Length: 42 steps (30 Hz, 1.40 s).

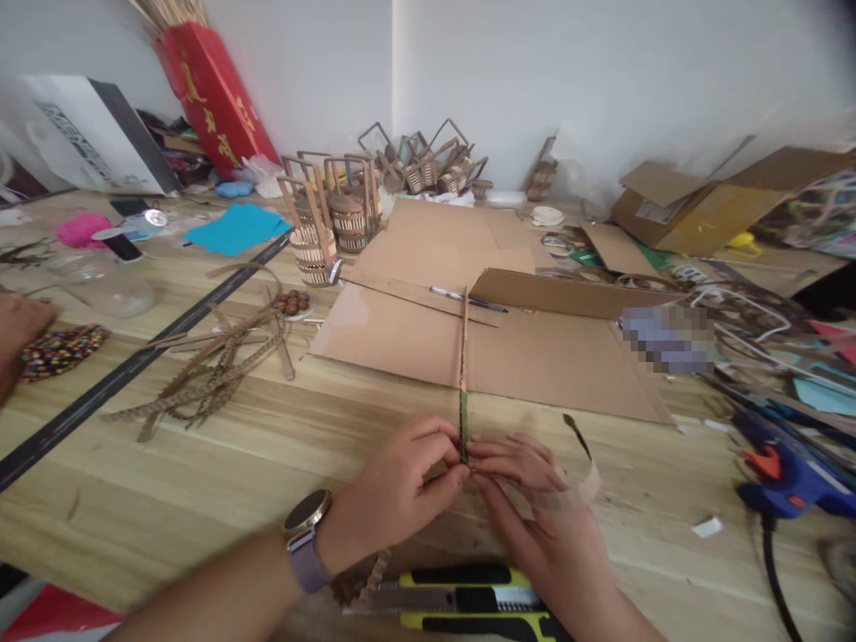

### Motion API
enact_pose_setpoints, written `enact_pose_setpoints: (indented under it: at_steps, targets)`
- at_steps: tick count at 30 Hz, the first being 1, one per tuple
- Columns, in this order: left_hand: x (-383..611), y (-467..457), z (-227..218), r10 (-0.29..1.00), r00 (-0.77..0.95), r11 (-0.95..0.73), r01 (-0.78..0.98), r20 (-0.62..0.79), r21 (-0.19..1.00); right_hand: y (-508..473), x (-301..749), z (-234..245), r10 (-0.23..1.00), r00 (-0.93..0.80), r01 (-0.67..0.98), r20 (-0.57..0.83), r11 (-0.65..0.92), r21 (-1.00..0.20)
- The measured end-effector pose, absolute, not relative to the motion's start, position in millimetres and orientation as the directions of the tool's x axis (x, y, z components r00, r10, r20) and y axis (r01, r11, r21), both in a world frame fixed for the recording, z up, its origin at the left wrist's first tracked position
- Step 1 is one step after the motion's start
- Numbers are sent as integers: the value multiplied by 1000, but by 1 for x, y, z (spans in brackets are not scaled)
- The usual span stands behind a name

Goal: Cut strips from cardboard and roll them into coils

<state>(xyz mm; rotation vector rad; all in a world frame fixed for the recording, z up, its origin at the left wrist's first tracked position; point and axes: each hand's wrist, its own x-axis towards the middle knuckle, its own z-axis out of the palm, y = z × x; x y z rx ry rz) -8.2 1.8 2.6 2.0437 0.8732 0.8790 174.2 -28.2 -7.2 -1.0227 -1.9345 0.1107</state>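
A narrow cardboard strip runs straight away from me, its near part covered in green. My left hand pinches the near end from the left, thumb and forefinger together. On the other side, my right hand has its fingertips closed on the same end. The exact end of the strip is hidden between the fingers. A thin pale piece with a dark tip sticks up beside my right hand. Below my hands lies a yellow-and-black utility knife, partly covered by my right wrist.
Flat cardboard with a pen lies ahead. Brown strips are heaped left, near small woven baskets. A blue glue gun rests at right, below an open box. Another person's hand is at far left.
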Motion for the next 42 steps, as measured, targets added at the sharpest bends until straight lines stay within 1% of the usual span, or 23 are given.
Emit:
enact_pose_setpoints:
  at_steps: [2, 6, 12, 15, 18, 21, 24, 28, 31, 36, 41, 42]
  targets:
    - [-8, 1, 3, 780, 544, -518, 287, 308, 806, -28, 175, -6, 702, -231, 626, 674, 638, -449]
    - [-8, 1, 4, 777, 545, -527, 288, 316, 800, -29, 176, -6, 743, -207, 631, 636, 598, -493]
    - [-9, 3, 6, 784, 556, -483, 267, 276, 834, -31, 178, -8, 803, -144, 606, 579, 534, -590]
    - [-10, 3, 7, 790, 559, -459, 264, 253, 848, -31, 178, -7, 807, -135, 602, 574, 527, -600]
    - [-10, 3, 6, 802, 545, -440, 260, 245, 860, -31, 176, -5, 768, -168, 598, 617, 577, -556]
    - [-10, 4, 3, 819, 522, -427, 279, 237, 860, -31, 175, -3, 722, -235, 619, 651, 628, -472]
    - [-9, 4, 1, 826, 497, -446, 285, 267, 849, -31, 174, -4, 687, -287, 654, 668, 650, -387]
    - [-9, 3, 4, 810, 507, -477, 279, 294, 834, -31, 174, -6, 684, -319, 679, 656, 648, -346]
    - [-9, 3, 6, 803, 519, -485, 280, 294, 829, -31, 176, -5, 693, -308, 674, 652, 642, -365]
    - [-9, 5, 7, 787, 545, -488, 264, 289, 832, -31, 178, -2, 732, -269, 664, 626, 612, -430]
    - [-11, 5, 8, 773, 570, -487, 254, 278, 836, -32, 178, 0, 788, -169, 644, 591, 543, -539]
    - [-11, 5, 7, 773, 570, -487, 251, 279, 837, -32, 178, 0, 793, -162, 644, 588, 536, -545]
